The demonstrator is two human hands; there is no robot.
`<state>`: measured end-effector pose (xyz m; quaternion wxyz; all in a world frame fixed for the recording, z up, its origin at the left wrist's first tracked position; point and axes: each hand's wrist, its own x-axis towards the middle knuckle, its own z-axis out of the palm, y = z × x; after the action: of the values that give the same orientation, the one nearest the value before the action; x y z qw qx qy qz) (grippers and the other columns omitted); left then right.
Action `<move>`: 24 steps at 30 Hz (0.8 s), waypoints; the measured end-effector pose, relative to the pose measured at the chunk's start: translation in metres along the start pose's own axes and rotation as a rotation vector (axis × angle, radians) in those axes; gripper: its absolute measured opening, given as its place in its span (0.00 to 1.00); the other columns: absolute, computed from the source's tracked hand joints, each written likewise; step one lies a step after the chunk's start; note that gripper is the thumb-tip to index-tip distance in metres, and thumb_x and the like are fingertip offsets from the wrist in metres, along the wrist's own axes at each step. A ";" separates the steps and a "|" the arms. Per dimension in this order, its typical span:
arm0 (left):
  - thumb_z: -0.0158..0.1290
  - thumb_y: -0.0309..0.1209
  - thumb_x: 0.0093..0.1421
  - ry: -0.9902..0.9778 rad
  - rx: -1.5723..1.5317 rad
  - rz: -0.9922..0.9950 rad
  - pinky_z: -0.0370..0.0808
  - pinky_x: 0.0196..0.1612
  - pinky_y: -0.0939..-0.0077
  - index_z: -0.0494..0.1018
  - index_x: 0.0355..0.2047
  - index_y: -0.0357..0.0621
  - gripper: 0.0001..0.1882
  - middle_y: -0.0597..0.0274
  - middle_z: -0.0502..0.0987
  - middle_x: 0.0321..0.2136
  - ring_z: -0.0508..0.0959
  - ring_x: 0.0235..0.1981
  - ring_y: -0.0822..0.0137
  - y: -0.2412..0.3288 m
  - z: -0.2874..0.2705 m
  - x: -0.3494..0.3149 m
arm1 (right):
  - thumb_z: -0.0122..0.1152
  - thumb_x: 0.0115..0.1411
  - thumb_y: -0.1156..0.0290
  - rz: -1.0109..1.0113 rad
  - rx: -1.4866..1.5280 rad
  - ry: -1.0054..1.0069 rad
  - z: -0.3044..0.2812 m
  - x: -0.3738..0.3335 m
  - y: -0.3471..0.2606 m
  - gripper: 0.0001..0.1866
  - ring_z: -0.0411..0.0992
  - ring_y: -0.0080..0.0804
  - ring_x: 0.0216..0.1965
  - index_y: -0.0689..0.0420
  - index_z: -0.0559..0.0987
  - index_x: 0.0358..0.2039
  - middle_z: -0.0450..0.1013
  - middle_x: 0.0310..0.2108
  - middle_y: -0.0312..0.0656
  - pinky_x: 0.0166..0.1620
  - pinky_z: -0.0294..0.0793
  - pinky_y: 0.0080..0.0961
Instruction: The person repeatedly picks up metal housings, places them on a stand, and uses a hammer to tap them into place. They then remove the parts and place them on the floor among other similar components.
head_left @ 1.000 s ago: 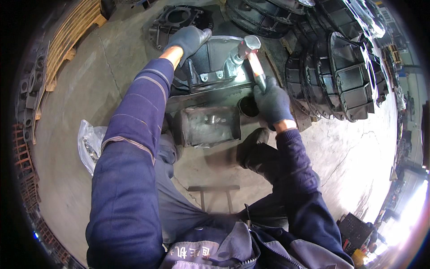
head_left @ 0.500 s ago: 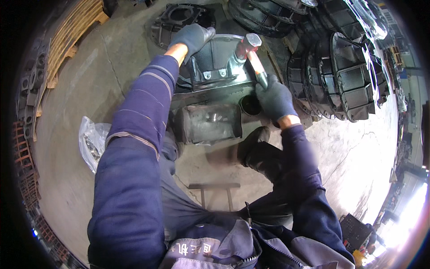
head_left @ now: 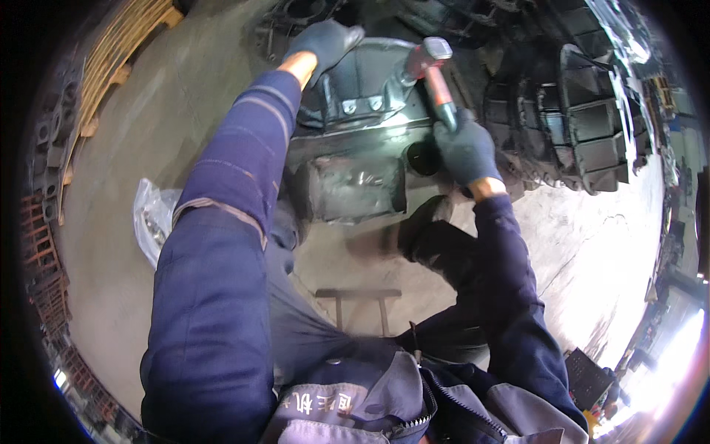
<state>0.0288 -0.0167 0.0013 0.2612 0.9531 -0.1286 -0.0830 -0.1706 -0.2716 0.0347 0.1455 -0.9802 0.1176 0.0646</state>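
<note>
My right hand point(head_left: 468, 152), in a dark grey glove, is closed round the handle of a short hammer point(head_left: 441, 95). The hammer has a red head with a bare silver face, held at the right side of a dark cast-metal housing point(head_left: 362, 74). My left hand point(head_left: 324, 44), gloved too, grips the housing's upper left rim, its thumb pointing right; the fingertips are hidden. Two bright bolt lugs show on the housing's near side. It rests on a dark work stand point(head_left: 355, 140). Light glares off the metal below the hammer head.
A metal tray point(head_left: 403, 200) with small shiny parts sits in front of the stand, beside a round dark cup point(head_left: 424, 158). More ribbed housings point(head_left: 584, 111) are stacked at right. A clear plastic bag point(head_left: 151, 222) lies on the floor at left, and a wooden pallet point(head_left: 122, 55) stands behind.
The whole view has shifted, so the housing and both hands sit higher in the picture. The hammer stays near the housing's right side, and both grips look the same.
</note>
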 end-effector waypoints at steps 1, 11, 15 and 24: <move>0.46 0.57 0.69 0.033 0.108 0.129 0.74 0.51 0.54 0.80 0.46 0.35 0.33 0.32 0.80 0.43 0.82 0.47 0.41 0.001 -0.001 0.000 | 0.60 0.64 0.52 -0.008 0.165 0.074 0.010 -0.012 0.004 0.25 0.81 0.60 0.36 0.63 0.75 0.48 0.81 0.34 0.60 0.42 0.79 0.49; 0.40 0.54 0.72 -0.019 0.244 0.032 0.73 0.52 0.51 0.82 0.41 0.36 0.32 0.37 0.82 0.42 0.81 0.47 0.40 -0.002 0.006 0.016 | 0.62 0.66 0.53 0.432 1.022 -0.760 0.264 -0.172 0.028 0.17 0.67 0.23 0.20 0.54 0.79 0.41 0.71 0.22 0.32 0.23 0.66 0.28; 0.40 0.52 0.72 0.059 0.086 -0.004 0.73 0.49 0.50 0.81 0.39 0.36 0.31 0.38 0.82 0.39 0.82 0.43 0.43 -0.009 0.013 0.017 | 0.60 0.65 0.53 0.854 1.526 -1.007 0.316 -0.194 0.012 0.17 0.71 0.32 0.20 0.55 0.78 0.41 0.73 0.22 0.39 0.25 0.69 0.34; 0.45 0.48 0.72 0.093 0.075 0.146 0.72 0.42 0.52 0.79 0.32 0.38 0.25 0.42 0.81 0.29 0.80 0.32 0.48 -0.009 0.013 0.011 | 0.62 0.61 0.50 0.300 0.409 -0.323 0.335 -0.091 0.019 0.24 0.78 0.59 0.36 0.61 0.82 0.40 0.80 0.36 0.55 0.44 0.77 0.49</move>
<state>0.0387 -0.0185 -0.0152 0.2365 0.9531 -0.1885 -0.0144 -0.2941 -0.1689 -0.2739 0.3453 -0.8793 0.2472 0.2154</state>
